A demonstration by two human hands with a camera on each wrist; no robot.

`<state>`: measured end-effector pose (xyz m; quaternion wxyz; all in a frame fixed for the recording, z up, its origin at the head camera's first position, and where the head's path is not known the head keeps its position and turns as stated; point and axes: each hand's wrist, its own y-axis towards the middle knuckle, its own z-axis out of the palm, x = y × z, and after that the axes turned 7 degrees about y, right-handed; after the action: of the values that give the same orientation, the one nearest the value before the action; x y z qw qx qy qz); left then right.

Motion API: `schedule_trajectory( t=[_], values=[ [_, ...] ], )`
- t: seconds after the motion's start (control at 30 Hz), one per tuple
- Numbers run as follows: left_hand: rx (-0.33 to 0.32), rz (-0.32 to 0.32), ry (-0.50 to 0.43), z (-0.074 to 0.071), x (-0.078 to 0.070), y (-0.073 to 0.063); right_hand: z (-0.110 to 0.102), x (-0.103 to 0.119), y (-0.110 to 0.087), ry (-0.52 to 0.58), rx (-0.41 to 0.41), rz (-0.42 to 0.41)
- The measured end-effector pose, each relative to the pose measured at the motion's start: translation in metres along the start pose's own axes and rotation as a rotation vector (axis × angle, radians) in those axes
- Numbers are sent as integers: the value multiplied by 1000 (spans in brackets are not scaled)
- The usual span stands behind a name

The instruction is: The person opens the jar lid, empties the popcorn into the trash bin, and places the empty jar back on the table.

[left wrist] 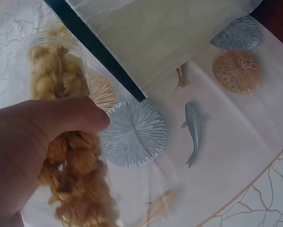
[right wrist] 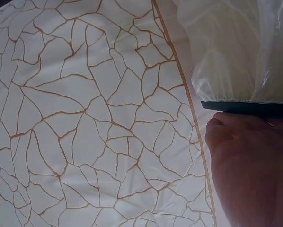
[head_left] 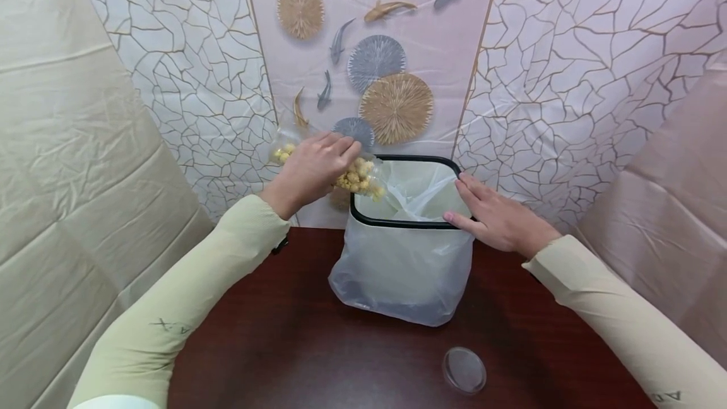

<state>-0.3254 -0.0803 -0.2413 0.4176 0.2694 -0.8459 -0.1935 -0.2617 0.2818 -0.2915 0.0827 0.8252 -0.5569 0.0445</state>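
Note:
My left hand [head_left: 318, 166] grips a clear plastic jar of yellow popcorn [head_left: 356, 177] around its middle. The jar lies tilted, its right end lower and overlapping the left rim of a bin [head_left: 411, 225]. Ridges near the mouth of the jar [left wrist: 49, 40] show in the left wrist view, with popcorn right up to it. A translucent white bag [head_left: 397, 276] lines the bin and hangs down outside, below the black rim. My right hand [head_left: 500, 216] rests on the bin's right rim with fingers extended and the thumb over the inner side.
On the dark red-brown table [head_left: 272, 339], a round clear lid [head_left: 464, 370] lies in front of the bin, toward the right. Behind the bin hangs a patterned cloth [head_left: 522, 81] with fish and round motifs. Beige drapes [head_left: 51, 175] close off both sides.

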Motion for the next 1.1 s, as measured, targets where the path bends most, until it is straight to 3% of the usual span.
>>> schedule_trajectory(
  t=[0.23,0.57,0.77,1.1],
  values=[
    [-54,61,72,2,0,6,-1,1,2,-2,11,10],
    [-71,154,215,7,-1,14,-2,2,4,-2,10,8],
    [-80,202,253,7,-5,19,-2,2,3,1,12,8],
    [-154,330,410,8,-12,29,-1,2,1,12,17,12]
  ],
)
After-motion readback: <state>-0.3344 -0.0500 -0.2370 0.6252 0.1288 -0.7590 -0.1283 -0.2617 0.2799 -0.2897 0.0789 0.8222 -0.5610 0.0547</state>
